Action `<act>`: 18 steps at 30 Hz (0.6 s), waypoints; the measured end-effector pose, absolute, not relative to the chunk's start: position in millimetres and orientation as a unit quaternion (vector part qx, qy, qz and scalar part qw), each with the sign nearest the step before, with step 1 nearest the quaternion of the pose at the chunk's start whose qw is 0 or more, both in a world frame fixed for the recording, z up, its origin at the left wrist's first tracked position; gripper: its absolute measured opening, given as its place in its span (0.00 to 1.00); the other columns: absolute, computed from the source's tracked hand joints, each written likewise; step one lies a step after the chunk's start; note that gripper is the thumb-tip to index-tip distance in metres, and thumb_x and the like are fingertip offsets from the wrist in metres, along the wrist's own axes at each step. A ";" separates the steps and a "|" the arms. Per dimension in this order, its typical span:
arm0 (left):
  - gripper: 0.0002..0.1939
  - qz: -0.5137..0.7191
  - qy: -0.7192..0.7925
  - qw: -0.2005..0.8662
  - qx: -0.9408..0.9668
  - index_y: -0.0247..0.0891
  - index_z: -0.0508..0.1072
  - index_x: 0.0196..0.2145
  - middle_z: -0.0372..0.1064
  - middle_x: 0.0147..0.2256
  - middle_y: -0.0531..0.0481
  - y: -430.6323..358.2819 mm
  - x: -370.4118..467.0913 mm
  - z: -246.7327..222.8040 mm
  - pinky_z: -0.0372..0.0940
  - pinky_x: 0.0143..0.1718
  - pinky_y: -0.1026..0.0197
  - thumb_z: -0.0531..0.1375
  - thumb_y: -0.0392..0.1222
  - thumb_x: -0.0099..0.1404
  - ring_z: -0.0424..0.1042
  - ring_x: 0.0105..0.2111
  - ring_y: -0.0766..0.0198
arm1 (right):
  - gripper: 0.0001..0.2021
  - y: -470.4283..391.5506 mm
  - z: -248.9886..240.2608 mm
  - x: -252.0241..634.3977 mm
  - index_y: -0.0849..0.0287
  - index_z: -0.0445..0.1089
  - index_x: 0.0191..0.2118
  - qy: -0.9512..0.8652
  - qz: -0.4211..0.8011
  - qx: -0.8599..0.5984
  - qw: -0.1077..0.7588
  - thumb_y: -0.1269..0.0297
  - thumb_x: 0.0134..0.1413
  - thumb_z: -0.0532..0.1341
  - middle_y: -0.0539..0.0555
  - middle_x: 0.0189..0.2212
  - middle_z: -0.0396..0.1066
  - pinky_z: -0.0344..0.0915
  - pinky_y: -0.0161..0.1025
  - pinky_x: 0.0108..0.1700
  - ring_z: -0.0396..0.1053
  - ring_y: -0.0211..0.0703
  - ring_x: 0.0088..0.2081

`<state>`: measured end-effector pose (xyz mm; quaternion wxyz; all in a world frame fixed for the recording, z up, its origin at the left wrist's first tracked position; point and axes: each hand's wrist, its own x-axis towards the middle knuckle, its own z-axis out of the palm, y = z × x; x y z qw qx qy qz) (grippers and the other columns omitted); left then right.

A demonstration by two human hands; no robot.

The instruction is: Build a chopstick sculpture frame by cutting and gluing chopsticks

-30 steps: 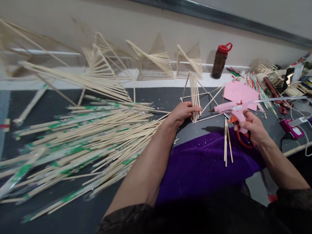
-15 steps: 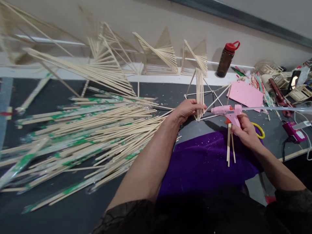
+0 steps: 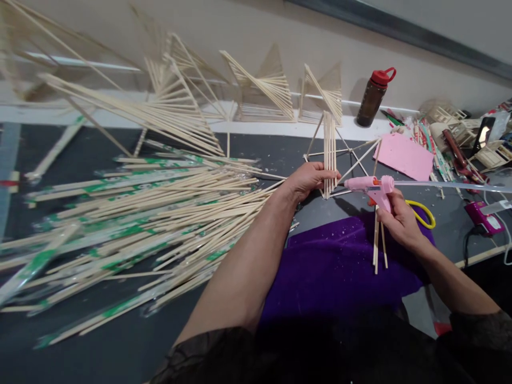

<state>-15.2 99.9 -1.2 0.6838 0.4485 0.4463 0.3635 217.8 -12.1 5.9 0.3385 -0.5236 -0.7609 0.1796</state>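
My left hand is closed on a flat row of chopsticks that belongs to a small open stick frame on the table. My right hand grips a pink glue gun, its nozzle pointing left at the lower end of the row, close to my left fingertips. A long clear glue stick runs out of the gun's back. Several loose chopsticks hang below the gun by my right hand; whether my fingers hold them I cannot tell. Under them is a purple cloth.
A big pile of chopsticks, many in green-marked wrappers, spreads to the left. Twisted stick models line the wall. At right are a red-capped bottle, pink sheet, yellow scissor handle and purple power block with cables.
The glue gun has dropped slightly and its rear has tipped down, with my right hand still around it. My left hand keeps its hold on the chopsticks.
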 end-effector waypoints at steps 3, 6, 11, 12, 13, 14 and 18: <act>0.03 0.361 0.443 0.685 0.452 0.30 0.76 0.28 0.72 0.25 0.48 99.4 -15.7 -0.6 0.63 0.34 0.62 0.63 0.31 0.53 0.68 0.25 0.69 | 0.15 -12.6 4.6 218.5 0.54 0.63 0.50 -0.767 0.174 -0.513 0.344 0.65 0.56 0.54 0.58 0.47 0.68 0.67 0.49 0.47 0.67 0.50 0.45; 0.03 0.361 0.440 0.686 0.453 0.30 0.76 0.28 0.72 0.25 0.48 99.3 -16.4 -0.8 0.64 0.34 0.61 0.63 0.32 0.53 0.68 0.25 0.68 | 0.17 -12.7 1.8 219.5 0.54 0.62 0.52 -0.768 0.163 -0.513 0.347 0.64 0.56 0.55 0.58 0.49 0.67 0.67 0.50 0.48 0.68 0.50 0.46; 0.04 0.366 0.442 0.684 0.450 0.31 0.75 0.28 0.72 0.26 0.48 100.9 -15.8 -3.6 0.63 0.33 0.62 0.65 0.34 0.53 0.69 0.25 0.69 | 0.20 -13.1 -1.5 220.4 0.55 0.59 0.56 -0.772 0.179 -0.501 0.347 0.64 0.58 0.54 0.61 0.48 0.68 0.67 0.50 0.47 0.70 0.51 0.45; 0.03 0.369 0.443 0.684 0.447 0.31 0.75 0.27 0.72 0.26 0.48 101.2 -15.3 -4.0 0.63 0.33 0.63 0.65 0.34 0.53 0.68 0.25 0.69 | 0.20 -13.2 -1.9 220.5 0.55 0.59 0.56 -0.774 0.179 -0.499 0.347 0.64 0.58 0.54 0.61 0.47 0.68 0.67 0.51 0.47 0.70 0.52 0.45; 0.03 0.372 0.444 0.684 0.443 0.31 0.75 0.27 0.72 0.25 0.48 101.3 -14.6 -4.2 0.63 0.32 0.63 0.65 0.34 0.54 0.68 0.25 0.69 | 0.20 -13.3 -2.1 220.6 0.55 0.60 0.56 -0.775 0.176 -0.498 0.346 0.64 0.58 0.54 0.61 0.47 0.68 0.67 0.51 0.48 0.70 0.52 0.45; 0.03 0.374 0.444 0.685 0.440 0.31 0.75 0.26 0.71 0.25 0.48 101.3 -14.0 -4.1 0.63 0.31 0.63 0.65 0.34 0.54 0.68 0.25 0.69 | 0.20 -13.4 -2.3 220.7 0.54 0.60 0.56 -0.775 0.169 -0.500 0.347 0.63 0.57 0.54 0.61 0.48 0.68 0.67 0.52 0.48 0.69 0.52 0.46; 0.03 0.378 0.455 0.682 0.430 0.31 0.74 0.25 0.70 0.23 0.49 99.6 -11.1 -0.8 0.64 0.30 0.62 0.65 0.33 0.55 0.68 0.23 0.69 | 0.18 -15.3 -1.5 220.0 0.53 0.62 0.53 -0.775 0.142 -0.512 0.342 0.62 0.56 0.55 0.59 0.50 0.68 0.67 0.51 0.49 0.68 0.51 0.47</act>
